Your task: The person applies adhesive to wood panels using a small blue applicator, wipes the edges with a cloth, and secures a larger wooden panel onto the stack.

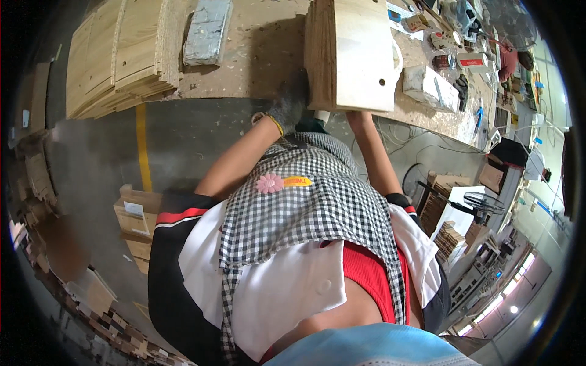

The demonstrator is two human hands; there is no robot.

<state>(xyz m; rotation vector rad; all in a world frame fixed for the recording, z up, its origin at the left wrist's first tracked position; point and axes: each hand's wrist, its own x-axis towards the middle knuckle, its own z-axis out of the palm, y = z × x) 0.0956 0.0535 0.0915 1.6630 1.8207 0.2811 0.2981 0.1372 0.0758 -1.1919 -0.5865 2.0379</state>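
Observation:
In front of me, a stack of pale plywood boards (361,58) stands at the table's near edge, its layered edges facing left. The top board has a small dark hole near its lower right corner. My left hand (292,105), in a dark grey glove with a yellow cuff, is beside the stack's lower left corner; its fingers are blurred in shadow, and contact is unclear. My right hand (359,119) meets the near edge of the stack from below, its fingers hidden by the boards.
More plywood boards (116,55) lie stacked at the table's left. A grey wrapped block (207,33) sits between the stacks, and a white wrapped block (430,87) lies to the right. Beyond it are cups, a blue-handled tool (479,119) and clutter. A fan (482,202) stands at right.

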